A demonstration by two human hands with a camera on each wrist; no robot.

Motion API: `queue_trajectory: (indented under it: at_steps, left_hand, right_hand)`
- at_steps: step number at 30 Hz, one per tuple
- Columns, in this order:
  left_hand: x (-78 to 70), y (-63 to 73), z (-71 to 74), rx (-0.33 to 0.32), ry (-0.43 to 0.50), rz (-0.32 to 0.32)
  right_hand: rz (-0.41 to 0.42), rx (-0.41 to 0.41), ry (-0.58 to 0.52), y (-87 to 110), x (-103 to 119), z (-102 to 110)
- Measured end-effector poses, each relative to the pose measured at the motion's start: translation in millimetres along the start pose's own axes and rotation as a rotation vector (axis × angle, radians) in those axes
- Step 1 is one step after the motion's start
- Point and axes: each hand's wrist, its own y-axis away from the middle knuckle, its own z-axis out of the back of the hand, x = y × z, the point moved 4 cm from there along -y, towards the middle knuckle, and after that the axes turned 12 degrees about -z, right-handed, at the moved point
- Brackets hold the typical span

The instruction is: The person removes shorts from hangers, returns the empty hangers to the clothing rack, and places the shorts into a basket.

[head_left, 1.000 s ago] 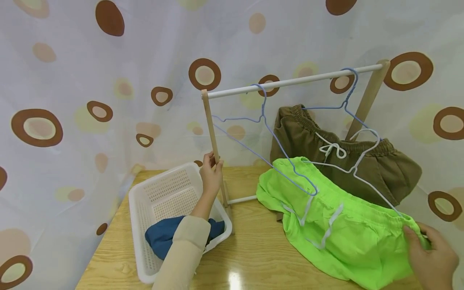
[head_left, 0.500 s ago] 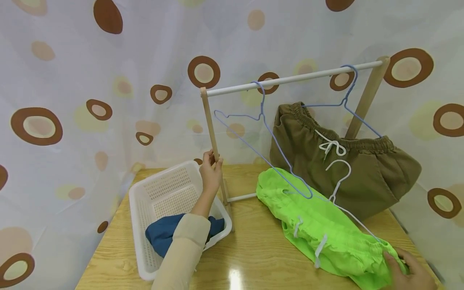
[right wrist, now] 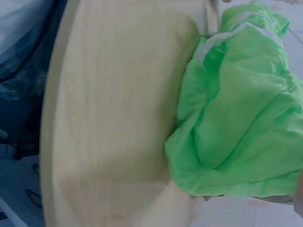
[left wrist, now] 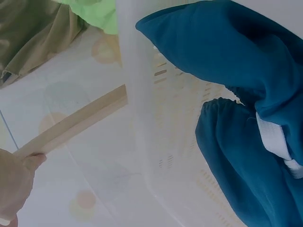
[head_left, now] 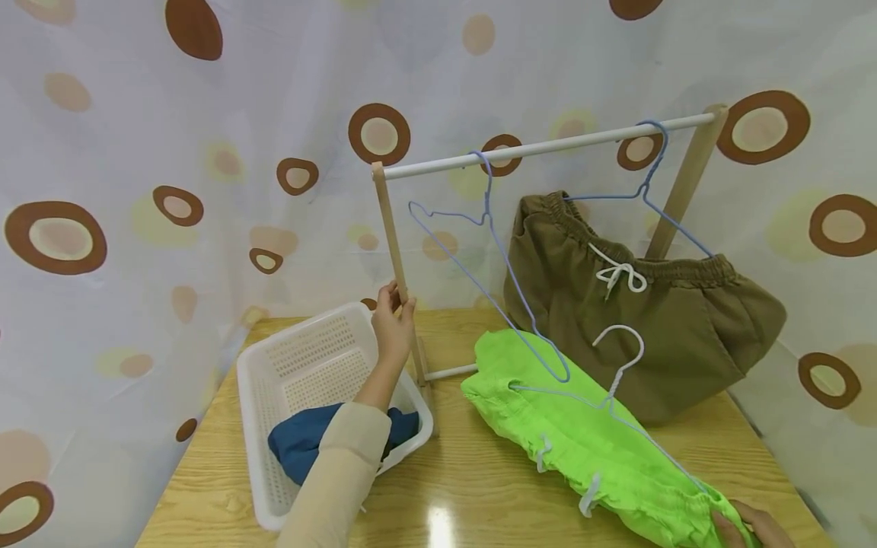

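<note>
On the table's (head_left: 466, 472) right side, the green shorts (head_left: 582, 445) with the white hanger (head_left: 617, 380) had sunk lower, so its hook (head_left: 642, 348) seemed not yet ready for the rail (head_left: 548, 146), while right hand's (head_left: 754, 525) fingers pinched the waistband's end (head_left: 715, 504) and left hand's (head_left: 393, 327) gripped the wooden post (head_left: 389, 236).

Left hand (head_left: 393, 329) grips post (head_left: 390, 228) | right hand (head_left: 754, 527) holds green shorts (head_left: 603, 460) | 3 hangers (head_left: 488, 199)
</note>
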Motion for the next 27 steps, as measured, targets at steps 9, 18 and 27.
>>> queue_trajectory:
  at_steps: [9,18,27]
  left_hand:
    - [-9.6,29.6,7.1,0.119,-0.053,-0.041]
    - [-36.9,72.4,0.9,0.462,0.044,-0.307]
    - [-28.7,86.5,11.9,0.553,0.004,-0.313]
  right_hand:
    - [-0.087,-0.187,-0.129,3.7,46.7,11.9]
    - [0.332,-0.208,-0.302,-19.6,73.7,13.3]
    - [0.396,-0.092,-0.301,-35.7,80.4,9.4]
